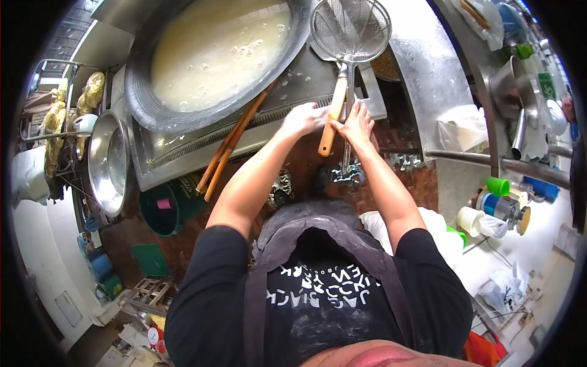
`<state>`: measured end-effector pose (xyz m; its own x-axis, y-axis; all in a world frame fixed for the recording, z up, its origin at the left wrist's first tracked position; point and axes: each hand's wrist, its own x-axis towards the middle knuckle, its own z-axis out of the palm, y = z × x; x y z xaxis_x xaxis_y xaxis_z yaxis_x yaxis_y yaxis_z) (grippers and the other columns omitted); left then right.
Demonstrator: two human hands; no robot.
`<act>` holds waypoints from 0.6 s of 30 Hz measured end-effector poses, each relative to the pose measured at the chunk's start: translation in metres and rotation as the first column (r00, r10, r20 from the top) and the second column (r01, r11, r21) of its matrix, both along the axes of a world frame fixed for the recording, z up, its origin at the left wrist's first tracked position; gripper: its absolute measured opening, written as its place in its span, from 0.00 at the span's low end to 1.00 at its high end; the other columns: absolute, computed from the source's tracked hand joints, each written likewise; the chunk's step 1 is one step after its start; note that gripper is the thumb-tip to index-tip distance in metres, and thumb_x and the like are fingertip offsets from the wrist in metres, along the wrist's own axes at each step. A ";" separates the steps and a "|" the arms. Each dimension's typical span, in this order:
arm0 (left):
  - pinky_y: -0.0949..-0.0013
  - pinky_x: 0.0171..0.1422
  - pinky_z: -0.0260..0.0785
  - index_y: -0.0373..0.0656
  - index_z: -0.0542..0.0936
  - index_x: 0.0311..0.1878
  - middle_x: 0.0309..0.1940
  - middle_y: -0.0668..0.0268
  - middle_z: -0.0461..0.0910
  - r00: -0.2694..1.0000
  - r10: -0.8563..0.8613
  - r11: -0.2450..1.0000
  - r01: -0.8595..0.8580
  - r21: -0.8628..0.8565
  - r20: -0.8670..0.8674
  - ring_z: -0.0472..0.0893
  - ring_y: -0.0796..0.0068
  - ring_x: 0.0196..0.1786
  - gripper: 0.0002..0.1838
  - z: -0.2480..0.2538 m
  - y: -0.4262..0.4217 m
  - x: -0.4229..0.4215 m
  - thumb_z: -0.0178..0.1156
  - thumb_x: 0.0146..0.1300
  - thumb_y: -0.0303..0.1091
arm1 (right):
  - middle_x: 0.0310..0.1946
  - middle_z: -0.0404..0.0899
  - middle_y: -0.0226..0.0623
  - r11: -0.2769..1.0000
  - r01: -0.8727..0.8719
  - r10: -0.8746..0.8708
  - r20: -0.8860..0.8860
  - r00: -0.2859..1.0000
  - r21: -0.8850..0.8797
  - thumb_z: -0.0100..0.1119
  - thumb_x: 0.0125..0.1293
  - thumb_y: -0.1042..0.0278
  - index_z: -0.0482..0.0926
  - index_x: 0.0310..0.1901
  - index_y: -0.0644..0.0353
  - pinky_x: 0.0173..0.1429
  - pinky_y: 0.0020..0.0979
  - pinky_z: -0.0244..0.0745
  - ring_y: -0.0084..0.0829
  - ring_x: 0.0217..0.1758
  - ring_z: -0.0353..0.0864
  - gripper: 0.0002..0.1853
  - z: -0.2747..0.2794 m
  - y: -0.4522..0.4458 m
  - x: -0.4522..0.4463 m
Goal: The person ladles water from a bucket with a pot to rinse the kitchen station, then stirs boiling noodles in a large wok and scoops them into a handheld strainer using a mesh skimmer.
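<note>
Two long-handled tools lie side by side over the stove's right edge: a wire mesh strainer (350, 29) with a metal handle, and a tool with a wooden handle (333, 116). My right hand (358, 125) is at both handles, its fingers spread with the thumb by the wooden one; its exact hold is unclear. Just left of the wooden handle is my left hand (302, 119), blurred by motion. A big dark wok (147, 110) of cloudy, bubbling liquid (220, 52) sits on the stove, up and left of my hands.
Long wooden sticks (232, 144) lean on the stove's front edge. A steel basin (109, 162) stands at the left, a dark green bucket (160, 211) below it. On the right are a steel counter (428, 67), a plastic bag (463, 128) and a metal rail (458, 156).
</note>
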<state>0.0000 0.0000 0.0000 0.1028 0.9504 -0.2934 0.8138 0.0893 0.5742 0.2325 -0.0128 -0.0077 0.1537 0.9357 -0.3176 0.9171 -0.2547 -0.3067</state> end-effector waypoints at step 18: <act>0.46 0.52 0.75 0.34 0.65 0.59 0.41 0.39 0.81 0.936 0.297 0.955 -0.291 -0.063 0.187 0.82 0.39 0.46 0.30 -0.012 -0.136 -0.021 0.60 0.60 0.42 | 0.77 0.47 0.53 0.998 0.021 -0.018 0.037 0.999 -0.061 0.70 0.54 0.37 0.50 0.77 0.57 0.76 0.60 0.51 0.52 0.80 0.48 0.57 -0.001 0.000 -0.022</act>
